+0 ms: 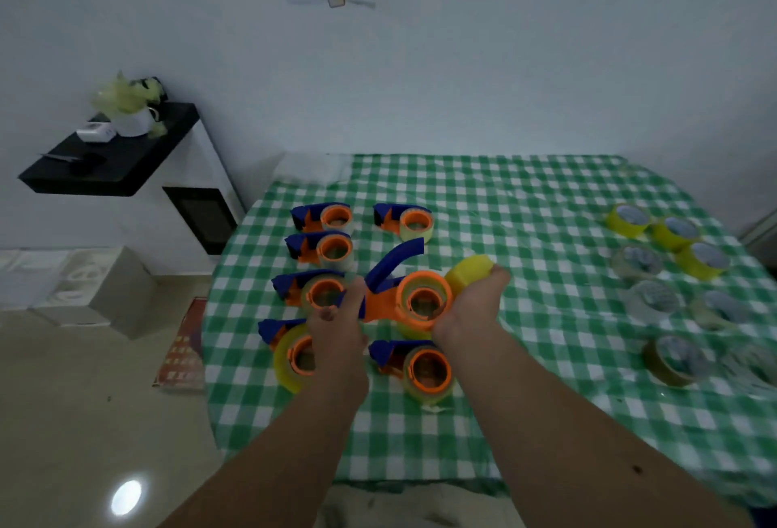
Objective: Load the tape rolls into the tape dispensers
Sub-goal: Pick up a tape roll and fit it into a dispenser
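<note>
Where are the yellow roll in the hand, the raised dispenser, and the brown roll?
Yellow roll [471, 271]: head view, its outer side.
Raised dispenser [422, 300]: head view, its orange hub.
Brown roll [670, 361]: head view, near its core.

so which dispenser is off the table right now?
The dispenser held between both hands, left hand and right hand: its blue handle sticks up, while the other six rest on the checked cloth.
</note>
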